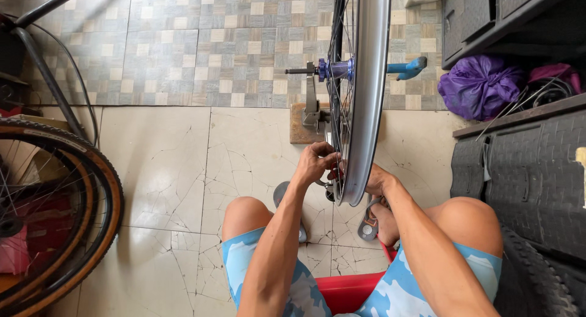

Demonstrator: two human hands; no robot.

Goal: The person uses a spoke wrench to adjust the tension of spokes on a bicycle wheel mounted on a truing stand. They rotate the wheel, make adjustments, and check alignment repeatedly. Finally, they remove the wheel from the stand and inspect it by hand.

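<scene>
We pinch the spokes with our left hand [314, 161] at the bottom of the upright silver wheel [366, 97]; our right hand [378, 181] sits behind its rim, grip hidden. A crumpled purple bag [479, 85] lies right, beside black crates [525, 170].

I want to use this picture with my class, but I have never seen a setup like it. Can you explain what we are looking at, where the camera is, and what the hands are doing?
The camera sits on a person's head and looks down, so you see their own arms and knees. They sit on a red stool facing a silver bicycle wheel with no tyre, held upright in a stand on the tiled floor. The left hand and right hand meet at the bottom of the rim, one on each side; what the fingers grip is hidden. Another wheel with a tyre is at the left, and a purple bag lies at the right.
</scene>
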